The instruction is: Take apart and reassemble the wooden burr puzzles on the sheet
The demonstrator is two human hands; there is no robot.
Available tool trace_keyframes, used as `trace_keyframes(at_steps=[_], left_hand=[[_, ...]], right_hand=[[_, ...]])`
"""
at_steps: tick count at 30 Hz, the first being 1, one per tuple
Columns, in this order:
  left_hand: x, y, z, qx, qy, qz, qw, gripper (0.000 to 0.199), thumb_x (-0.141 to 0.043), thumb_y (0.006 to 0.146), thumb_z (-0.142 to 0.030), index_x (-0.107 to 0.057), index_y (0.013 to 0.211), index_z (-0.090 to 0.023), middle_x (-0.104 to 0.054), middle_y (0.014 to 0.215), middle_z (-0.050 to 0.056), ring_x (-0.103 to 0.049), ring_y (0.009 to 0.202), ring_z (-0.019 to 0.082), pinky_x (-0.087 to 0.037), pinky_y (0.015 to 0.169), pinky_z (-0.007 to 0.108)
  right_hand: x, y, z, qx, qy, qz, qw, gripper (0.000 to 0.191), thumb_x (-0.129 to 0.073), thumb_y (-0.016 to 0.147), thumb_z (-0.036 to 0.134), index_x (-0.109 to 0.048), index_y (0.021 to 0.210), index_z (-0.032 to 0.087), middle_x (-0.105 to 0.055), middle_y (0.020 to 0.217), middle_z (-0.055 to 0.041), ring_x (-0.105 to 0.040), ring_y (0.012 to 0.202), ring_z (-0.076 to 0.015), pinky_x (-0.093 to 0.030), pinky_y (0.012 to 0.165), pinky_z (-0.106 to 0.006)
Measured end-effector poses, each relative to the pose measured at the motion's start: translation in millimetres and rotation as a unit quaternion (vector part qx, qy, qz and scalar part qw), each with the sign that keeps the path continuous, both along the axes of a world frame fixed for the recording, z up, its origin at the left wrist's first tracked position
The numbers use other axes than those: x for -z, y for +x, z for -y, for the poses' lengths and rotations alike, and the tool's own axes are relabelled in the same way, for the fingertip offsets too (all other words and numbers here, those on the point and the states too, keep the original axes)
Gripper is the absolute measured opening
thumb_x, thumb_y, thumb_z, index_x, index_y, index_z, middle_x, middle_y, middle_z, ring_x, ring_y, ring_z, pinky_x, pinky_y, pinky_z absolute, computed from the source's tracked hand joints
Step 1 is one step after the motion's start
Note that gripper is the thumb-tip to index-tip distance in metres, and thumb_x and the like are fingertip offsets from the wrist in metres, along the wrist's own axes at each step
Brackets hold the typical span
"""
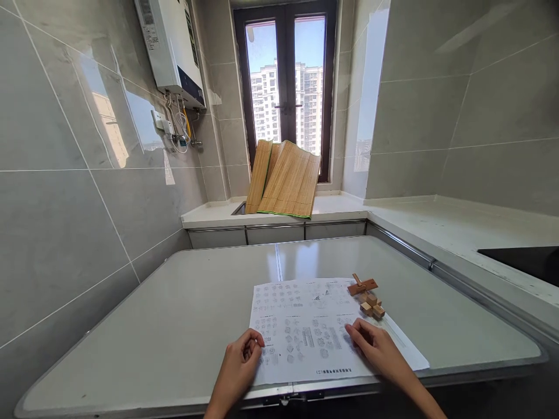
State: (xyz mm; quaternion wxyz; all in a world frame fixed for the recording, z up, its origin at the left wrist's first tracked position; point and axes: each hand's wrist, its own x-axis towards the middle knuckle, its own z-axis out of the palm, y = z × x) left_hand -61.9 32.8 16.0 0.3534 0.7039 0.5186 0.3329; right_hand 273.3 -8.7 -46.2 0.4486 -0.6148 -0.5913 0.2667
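Observation:
A printed sheet of paper [297,331], covered in small line drawings and tables, lies flat with its heading upside down to me. Over its left edge sits my left hand [238,364], fingers curled loosely inward and nothing visible in them. On the right part of the paper rests my right hand [378,349], its fingers bent and thumb near the fingertips, with no object showing. Just beyond it is a small cluster of wooden blocks [372,306] fitted together. Behind that, a brown wooden piece made of crossed bars [362,285] lies at the paper's upper right edge.
The pale folding table [174,331] has a centre seam and a metal latch [285,400] at its front. Behind it, a bamboo mat [290,180] leans on the white counter [336,203] before a window. A water heater [170,52] hangs on the left; a black panel [528,262] lies right.

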Motion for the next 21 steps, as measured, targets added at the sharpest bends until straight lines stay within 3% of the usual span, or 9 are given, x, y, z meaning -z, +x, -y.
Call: trace_keyframes(at_steps=[7,21], left_hand=[[-4.7,2.7,3.1,-0.010,-0.002,0.003,1.000,0.023,-0.049,0.083,-0.041,-0.060,0.076,-0.021,-0.034,0.058,-0.007,-0.033,0.059,0.014,-0.025,0.058,0.024],[0.4,0.9,0.9,0.000,0.010,-0.016,1.000,0.021,-0.046,0.087,-0.037,-0.058,0.080,-0.020,-0.035,0.061,-0.006,-0.033,0.061,0.015,-0.026,0.059,0.025]], right_hand=[[5.5,3.0,-4.2,-0.007,0.003,0.003,1.000,0.060,-0.031,0.098,0.070,-0.049,0.063,0.024,-0.054,0.059,0.0000,-0.053,0.062,-0.0209,-0.041,0.066,-0.033],[5.1,2.8,-3.2,-0.001,-0.004,0.001,1.000,0.056,-0.035,0.099,0.064,-0.049,0.064,0.023,-0.051,0.059,0.0014,-0.051,0.061,-0.0199,-0.038,0.066,-0.032]])
